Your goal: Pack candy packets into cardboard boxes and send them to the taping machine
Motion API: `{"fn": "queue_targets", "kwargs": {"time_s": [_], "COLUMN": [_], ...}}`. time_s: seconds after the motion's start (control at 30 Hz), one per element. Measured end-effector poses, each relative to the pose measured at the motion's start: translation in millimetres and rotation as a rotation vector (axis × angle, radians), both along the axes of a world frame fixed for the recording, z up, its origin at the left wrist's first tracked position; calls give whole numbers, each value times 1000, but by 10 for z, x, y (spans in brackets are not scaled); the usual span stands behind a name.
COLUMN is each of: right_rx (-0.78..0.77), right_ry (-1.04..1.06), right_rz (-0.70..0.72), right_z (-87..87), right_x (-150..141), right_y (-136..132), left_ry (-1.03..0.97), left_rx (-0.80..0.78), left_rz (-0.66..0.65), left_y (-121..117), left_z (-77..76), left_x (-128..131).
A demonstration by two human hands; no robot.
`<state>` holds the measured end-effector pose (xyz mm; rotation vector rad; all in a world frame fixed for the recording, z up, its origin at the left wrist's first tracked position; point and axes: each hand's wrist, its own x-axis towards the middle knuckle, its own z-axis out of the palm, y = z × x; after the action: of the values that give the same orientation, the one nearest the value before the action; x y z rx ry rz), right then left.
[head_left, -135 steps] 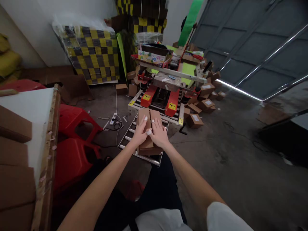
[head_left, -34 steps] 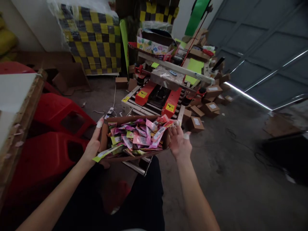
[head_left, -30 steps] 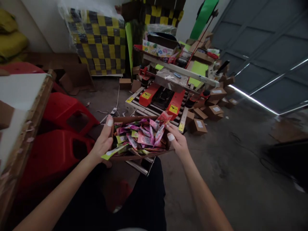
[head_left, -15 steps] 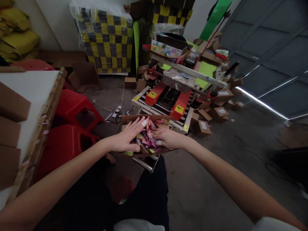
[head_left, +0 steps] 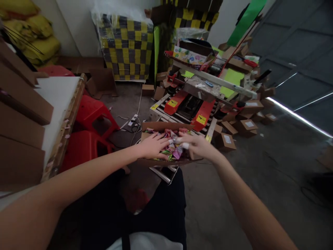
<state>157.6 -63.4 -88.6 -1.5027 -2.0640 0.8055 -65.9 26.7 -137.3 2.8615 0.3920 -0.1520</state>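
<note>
An open cardboard box stands in front of me at the near end of a roller conveyor. Small colourful wrapped packets, pink, purple, red and green, fill it. My left hand lies flat over the packets on the left side, its fingers stretched out to the right. From the right, my right hand reaches over the box with fingers extended, its fingertips close to those of my left hand. White wraps show on fingers of my hands. Neither hand grips a packet that I can make out.
Beyond the box is a roller conveyor with an orange-sided sealing machine. Red plastic stools and a white table bearing cartons stand left. Taped cartons lie on the floor right. A power strip sits on the floor.
My view has turned slightly left, so the scene sits further right. My right hand has lifted off the packets a little, and my left hand lies flatter across them.
</note>
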Motion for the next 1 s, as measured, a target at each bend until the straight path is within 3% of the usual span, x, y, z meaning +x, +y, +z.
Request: {"fn": "queue_targets", "kwargs": {"time_s": [0.1, 0.17, 0.27, 0.37, 0.5, 0.6, 0.67, 0.73, 0.83, 1.0], "right_rx": [246, 395, 399, 288, 242, 227, 234, 254, 280, 287], "right_ry": [3, -13, 35, 62, 53, 6, -21, -25, 37, 219], "right_rz": [-315, -521, -720, -815, -806, -783, -805, -830, -877, -955], "right_z": [201, 163, -170, -497, -556, -506, -519, -567, -648, -681], "right_x": [-35, -165, -434, -606, -604, -582, -593, -611, -628, -652], "right_y": [-331, -600, -819, -696, -401, -348, -367, -397, -446, -513], "left_ry": [-57, -96, -138, -179, -187, -173, -140, -112, -189, -398], "left_rx": [53, 78, 95, 96, 13, 0, 36, 105, 260, 295], "left_rz": [76, 230, 495, 594, 532, 381, 379, 406, 311, 200], "left_y": [-120, -307, -657, -863, -777, -662, -647, -659, -632, -394], "left_z": [1, 19, 51, 82, 139, 221, 294, 366, 419, 288], "left_x": [23, 121, 367, 560, 511, 413, 416, 480, 643, 966]}}
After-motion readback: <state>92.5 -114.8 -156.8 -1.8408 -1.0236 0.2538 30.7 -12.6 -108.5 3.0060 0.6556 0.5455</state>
